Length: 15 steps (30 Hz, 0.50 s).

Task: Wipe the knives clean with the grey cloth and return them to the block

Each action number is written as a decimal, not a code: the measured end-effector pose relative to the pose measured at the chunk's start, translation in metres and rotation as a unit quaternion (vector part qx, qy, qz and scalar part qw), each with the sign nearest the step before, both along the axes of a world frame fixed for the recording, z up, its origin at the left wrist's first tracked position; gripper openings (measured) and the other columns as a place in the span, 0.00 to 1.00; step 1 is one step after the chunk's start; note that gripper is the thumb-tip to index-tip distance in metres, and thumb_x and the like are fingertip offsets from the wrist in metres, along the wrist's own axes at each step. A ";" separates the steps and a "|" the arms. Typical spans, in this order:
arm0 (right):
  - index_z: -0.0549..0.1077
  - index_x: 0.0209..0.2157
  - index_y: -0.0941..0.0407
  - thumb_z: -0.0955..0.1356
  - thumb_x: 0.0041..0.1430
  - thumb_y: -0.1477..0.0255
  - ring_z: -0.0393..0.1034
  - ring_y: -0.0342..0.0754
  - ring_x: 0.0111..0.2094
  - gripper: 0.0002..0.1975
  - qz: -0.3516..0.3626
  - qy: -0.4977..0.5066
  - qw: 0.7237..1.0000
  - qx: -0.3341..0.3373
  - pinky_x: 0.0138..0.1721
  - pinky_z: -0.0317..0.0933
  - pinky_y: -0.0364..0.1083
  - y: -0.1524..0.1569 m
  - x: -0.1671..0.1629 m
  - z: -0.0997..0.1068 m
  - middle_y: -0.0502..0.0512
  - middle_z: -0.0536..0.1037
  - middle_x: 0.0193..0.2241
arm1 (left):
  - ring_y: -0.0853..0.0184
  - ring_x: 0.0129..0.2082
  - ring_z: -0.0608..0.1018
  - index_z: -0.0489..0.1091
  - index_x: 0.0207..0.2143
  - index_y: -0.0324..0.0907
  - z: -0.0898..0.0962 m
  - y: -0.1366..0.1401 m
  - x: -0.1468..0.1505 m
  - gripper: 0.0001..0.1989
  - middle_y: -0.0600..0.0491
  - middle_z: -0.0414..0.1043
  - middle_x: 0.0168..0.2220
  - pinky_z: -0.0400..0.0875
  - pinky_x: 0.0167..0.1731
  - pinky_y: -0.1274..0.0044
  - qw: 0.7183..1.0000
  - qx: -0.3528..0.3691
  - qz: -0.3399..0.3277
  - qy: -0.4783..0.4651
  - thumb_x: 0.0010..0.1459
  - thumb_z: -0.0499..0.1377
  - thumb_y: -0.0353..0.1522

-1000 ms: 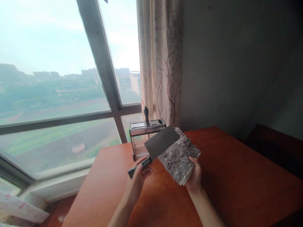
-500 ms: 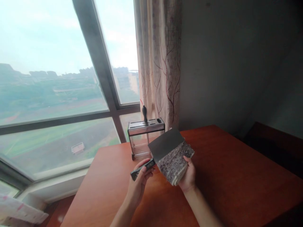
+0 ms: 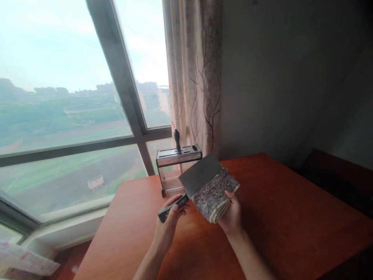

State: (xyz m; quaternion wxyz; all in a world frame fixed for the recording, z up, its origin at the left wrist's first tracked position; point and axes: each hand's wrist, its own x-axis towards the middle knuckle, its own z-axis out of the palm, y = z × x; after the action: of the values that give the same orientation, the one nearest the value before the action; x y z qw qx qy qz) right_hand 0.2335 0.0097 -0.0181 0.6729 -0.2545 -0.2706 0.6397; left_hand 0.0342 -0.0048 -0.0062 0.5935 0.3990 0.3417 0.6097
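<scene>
A cleaver (image 3: 200,175) with a wide grey blade is held up in front of me, tilted. My left hand (image 3: 169,225) is closed round its black handle, at the lower left of the blade. In my right hand (image 3: 233,217) is a folded shaggy grey-brown cloth (image 3: 214,197), gripped with the thumb on top. The cloth lies against the lower part of the blade and covers its lower edge. Behind the cleaver stands a clear-sided knife block (image 3: 178,154) with a metal top, and one dark knife handle (image 3: 177,140) sticks up from it.
The knife block stands at the far end of a reddish-brown wooden table (image 3: 291,217). A large window (image 3: 70,109) fills the left side, with a patterned curtain (image 3: 201,77) beside it. A dark wall (image 3: 271,85) is at the right.
The cleaver and cloth have shifted slightly up and left, with both hands keeping hold. The cloth's folded lower end shows more. The whole view has moved a little.
</scene>
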 end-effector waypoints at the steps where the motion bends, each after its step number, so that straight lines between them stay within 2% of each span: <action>1: 0.74 0.45 0.54 0.60 0.57 0.55 0.73 0.60 0.45 0.23 0.010 0.011 1.000 -0.002 0.49 0.61 0.64 -0.001 0.001 0.000 0.59 0.78 0.44 | 0.56 0.39 0.79 0.71 0.47 0.40 0.000 0.000 -0.001 0.21 0.42 0.77 0.42 0.70 0.37 0.70 1.000 0.003 0.000 0.004 0.51 0.64 0.39; 5: 0.75 0.41 0.53 0.63 0.55 0.58 0.71 0.59 0.47 0.18 0.015 0.049 0.999 -0.001 0.50 0.60 0.65 -0.003 0.008 0.000 0.58 0.79 0.42 | 0.56 0.39 0.78 0.70 0.49 0.40 -0.002 -0.001 -0.002 0.21 0.42 0.76 0.43 0.70 0.35 0.70 1.000 0.014 0.003 0.004 0.53 0.63 0.38; 8: 0.76 0.38 0.51 0.65 0.52 0.59 0.71 0.58 0.47 0.16 0.010 0.047 0.997 0.053 0.52 0.57 0.65 -0.004 0.014 0.000 0.56 0.79 0.41 | 0.57 0.37 0.78 0.69 0.50 0.40 -0.003 0.001 -0.003 0.23 0.42 0.76 0.42 0.70 0.35 0.71 1.000 0.014 0.011 -0.010 0.53 0.63 0.38; 11: 0.76 0.39 0.50 0.67 0.47 0.59 0.69 0.62 0.49 0.17 0.041 0.040 0.994 0.096 0.50 0.58 0.68 -0.003 0.015 -0.002 0.57 0.78 0.44 | 0.59 0.36 0.78 0.69 0.50 0.41 -0.003 0.003 -0.005 0.22 0.43 0.76 0.42 0.70 0.34 0.71 0.999 0.009 0.008 -0.038 0.53 0.63 0.38; 13: 0.76 0.39 0.50 0.70 0.44 0.63 0.69 0.61 0.49 0.17 0.046 0.022 0.994 0.094 0.50 0.59 0.67 -0.002 0.013 -0.005 0.56 0.79 0.43 | 0.60 0.35 0.78 0.69 0.50 0.41 -0.003 0.004 -0.006 0.21 0.43 0.76 0.41 0.70 0.34 0.72 0.999 0.008 0.002 -0.054 0.54 0.62 0.38; 15: 0.75 0.39 0.49 0.72 0.43 0.66 0.70 0.59 0.49 0.17 0.023 0.005 0.997 0.078 0.52 0.59 0.65 0.001 0.009 -0.009 0.53 0.79 0.42 | 0.60 0.35 0.78 0.69 0.49 0.42 -0.002 0.003 -0.005 0.21 0.43 0.77 0.41 0.69 0.34 0.72 0.998 0.008 -0.004 -0.063 0.54 0.62 0.37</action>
State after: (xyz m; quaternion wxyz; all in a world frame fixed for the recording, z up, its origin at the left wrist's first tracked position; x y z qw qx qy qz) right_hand 0.2424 0.0104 -0.0268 0.6773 -0.1912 -0.3221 0.6332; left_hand 0.0291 -0.0014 -0.0084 0.6132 0.3656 0.2975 0.6338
